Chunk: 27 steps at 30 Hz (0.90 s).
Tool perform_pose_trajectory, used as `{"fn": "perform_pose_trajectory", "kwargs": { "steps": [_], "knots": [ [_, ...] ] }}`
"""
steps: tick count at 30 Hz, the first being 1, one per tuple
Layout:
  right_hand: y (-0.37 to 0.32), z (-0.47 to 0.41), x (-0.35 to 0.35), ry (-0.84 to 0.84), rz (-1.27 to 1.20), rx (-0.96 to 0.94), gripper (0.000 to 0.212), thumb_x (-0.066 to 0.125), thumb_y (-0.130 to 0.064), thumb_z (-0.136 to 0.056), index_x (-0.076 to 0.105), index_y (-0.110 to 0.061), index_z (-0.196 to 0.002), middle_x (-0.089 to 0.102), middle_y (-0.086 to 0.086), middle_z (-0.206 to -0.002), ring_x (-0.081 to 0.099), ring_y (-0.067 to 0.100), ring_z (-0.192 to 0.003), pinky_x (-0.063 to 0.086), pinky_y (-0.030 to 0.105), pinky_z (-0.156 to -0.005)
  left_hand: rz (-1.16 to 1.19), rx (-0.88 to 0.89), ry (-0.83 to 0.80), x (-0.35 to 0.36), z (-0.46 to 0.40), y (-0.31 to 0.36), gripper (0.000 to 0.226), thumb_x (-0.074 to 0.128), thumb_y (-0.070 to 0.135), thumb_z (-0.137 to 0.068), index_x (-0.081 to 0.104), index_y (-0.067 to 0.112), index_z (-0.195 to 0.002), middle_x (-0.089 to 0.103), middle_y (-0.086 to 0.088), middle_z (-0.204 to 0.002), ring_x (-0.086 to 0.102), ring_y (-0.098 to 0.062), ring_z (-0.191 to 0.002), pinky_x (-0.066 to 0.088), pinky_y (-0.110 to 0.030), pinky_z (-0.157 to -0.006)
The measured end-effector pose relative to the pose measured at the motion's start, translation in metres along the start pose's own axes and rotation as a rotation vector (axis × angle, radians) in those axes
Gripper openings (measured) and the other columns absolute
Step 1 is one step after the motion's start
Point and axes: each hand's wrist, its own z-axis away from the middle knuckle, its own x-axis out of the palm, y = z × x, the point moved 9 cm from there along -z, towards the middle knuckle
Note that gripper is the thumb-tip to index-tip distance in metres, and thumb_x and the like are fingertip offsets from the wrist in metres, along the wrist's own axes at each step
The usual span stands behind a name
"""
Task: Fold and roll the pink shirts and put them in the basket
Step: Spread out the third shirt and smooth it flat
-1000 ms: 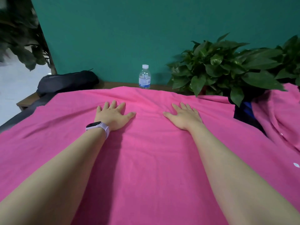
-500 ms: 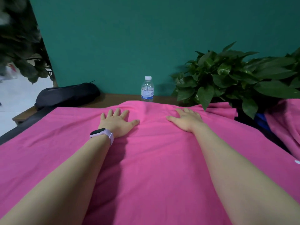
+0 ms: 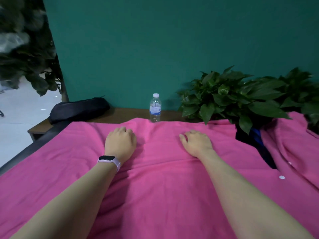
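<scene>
A large pink shirt (image 3: 164,190) lies spread flat over the table and fills the lower half of the view. My left hand (image 3: 120,144), with a pale watch on its wrist, sits near the shirt's far edge, fingers curled down into the cloth. My right hand (image 3: 196,144) is a little to its right, its fingers also curled and pinching the fabric. The cloth rises in a small ridge between both hands. A second pink shirt (image 3: 293,145) with white buttons lies at the right. No basket is in view.
A water bottle (image 3: 155,107) stands on the brown table (image 3: 127,113) just beyond the shirt's far edge. Leafy potted plants (image 3: 233,97) crowd the back right. A black bag (image 3: 79,109) lies at the back left. A dark blue and black object (image 3: 257,142) shows between the two shirts.
Both hands lay flat with spread fingers before; now their fingers have curled into the cloth near its far edge. The fabric has bunched up between them.
</scene>
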Motion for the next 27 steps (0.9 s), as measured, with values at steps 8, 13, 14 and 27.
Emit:
{"fn": "perform_pose_trajectory", "kwargs": {
  "steps": [8, 13, 14, 27],
  "knots": [
    [-0.015, 0.144, -0.019, -0.09, -0.116, 0.036, 0.065, 0.017, -0.06, -0.104, 0.032, -0.027, -0.157, 0.025, 0.006, -0.166, 0.019, 0.023, -0.153, 0.01, 0.043, -0.125, 0.135, 0.08, -0.325, -0.028, 0.125, -0.019, 0.051, 0.033, 0.049, -0.105, 0.049, 0.021, -0.144, 0.044, -0.003, -0.151, 0.037, -0.023, -0.141, 0.025, -0.037, -0.118],
    [-0.019, 0.246, -0.041, -0.066, -0.136, 0.09, 0.068, 0.016, -0.063, -0.102, 0.03, -0.027, -0.158, 0.023, 0.008, -0.166, 0.018, 0.025, -0.153, 0.009, 0.044, -0.125, 0.186, -0.088, -0.183, -0.088, 0.216, -0.043, 0.049, 0.031, 0.049, -0.103, 0.058, 0.016, -0.127, 0.054, -0.013, -0.14, 0.045, -0.033, -0.135, 0.036, -0.044, -0.11],
    [-0.021, 0.263, -0.042, -0.093, -0.132, 0.09, 0.069, 0.016, -0.064, -0.101, 0.03, -0.026, -0.158, 0.024, 0.009, -0.166, 0.02, 0.026, -0.153, 0.011, 0.045, -0.125, 0.174, -0.088, -0.166, -0.098, 0.231, -0.045, 0.043, 0.032, 0.049, -0.102, 0.06, 0.017, -0.11, 0.062, -0.01, -0.123, 0.053, -0.033, -0.122, 0.042, -0.044, -0.101],
    [-0.038, 0.378, -0.053, -0.281, -0.071, 0.117, 0.087, 0.015, -0.078, -0.093, 0.015, -0.024, -0.162, 0.008, 0.008, -0.169, 0.005, 0.027, -0.156, 0.003, 0.045, -0.126, -0.004, -0.04, -0.412, -0.121, 0.326, -0.046, 0.081, 0.015, 0.077, -0.092, 0.026, 0.027, -0.155, 0.029, -0.007, -0.159, 0.021, -0.031, -0.148, 0.016, -0.046, -0.12]
  ]
}}
